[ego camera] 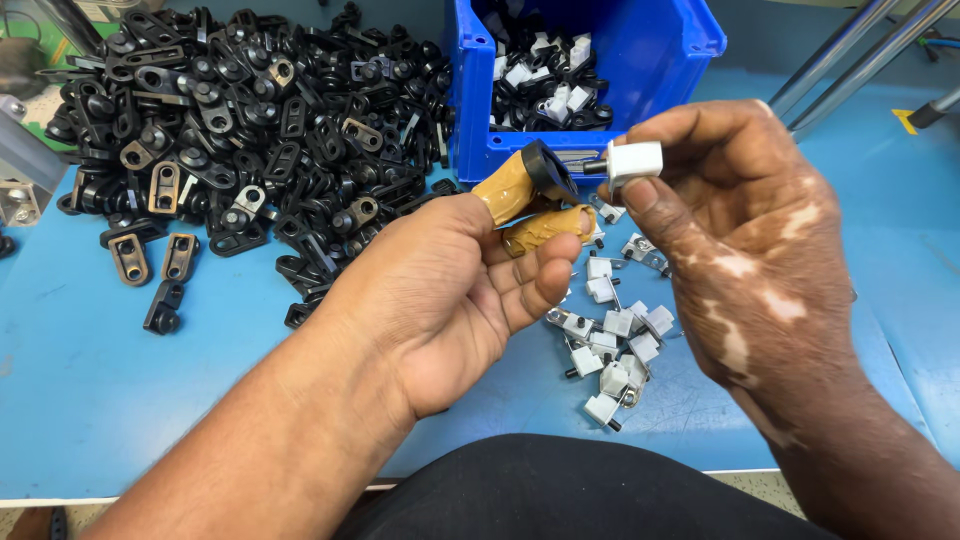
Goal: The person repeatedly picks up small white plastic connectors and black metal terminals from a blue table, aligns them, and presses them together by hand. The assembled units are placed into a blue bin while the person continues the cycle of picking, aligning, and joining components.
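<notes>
Left hand (455, 290) palm up over the blue worktop (90, 370), fingers pinched on a black bracket (548, 170). Thumb and forefinger wear tan finger cots; bracket sits between them, tilted up toward the right hand. Right hand (745, 230) fingers clamped on a small white block with metal pin (632, 160), pin end pointing left at the bracket, tip just at or touching it, can't tell which. Both parts are held in the air just in front of the blue bin (690, 40). Bin holds mixed black and white parts. Big pile of black brackets (250, 130) on the worktop far left, a few brownish ones mixed in. Loose cluster of white pin blocks (612, 345) lies on the worktop below the hands. Metal tubes (850, 45) top right.
</notes>
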